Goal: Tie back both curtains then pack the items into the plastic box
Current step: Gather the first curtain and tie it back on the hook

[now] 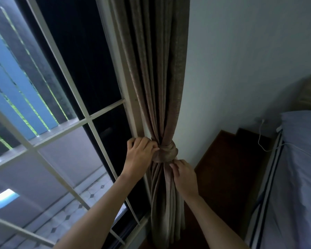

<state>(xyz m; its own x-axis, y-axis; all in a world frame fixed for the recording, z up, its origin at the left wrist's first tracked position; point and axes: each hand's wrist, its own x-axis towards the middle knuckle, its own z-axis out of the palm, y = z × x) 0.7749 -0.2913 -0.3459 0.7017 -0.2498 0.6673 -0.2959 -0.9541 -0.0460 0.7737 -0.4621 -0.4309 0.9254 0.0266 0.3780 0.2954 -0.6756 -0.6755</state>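
Curtain: grey-brown fabric, hanging in long vertical folds at the right side of the window, between the white window frame and the pale wall. It is gathered tightly at one level by a band of the same fabric, wound round the bunch and bulging into a knot-like roll at the front. Above the band the folds fan upward; below it they fall in a narrow, dense bundle toward the floor.

Left hand: raised from the lower left, forearm bare, set against the left side of the band. Fingers are curled together, and the fingertips pinch the band's left edge.

Right hand: raised from the lower right, set just beneath the band. Fingers are curled round the gathered folds; the thumb lies up along the fabric, its tip touching the band's lower edge.

Surroundings: a white grille crosses the window glass. A bed in pale blue bedding stands at the right, well apart from the curtain, and a white cable hangs beside it.
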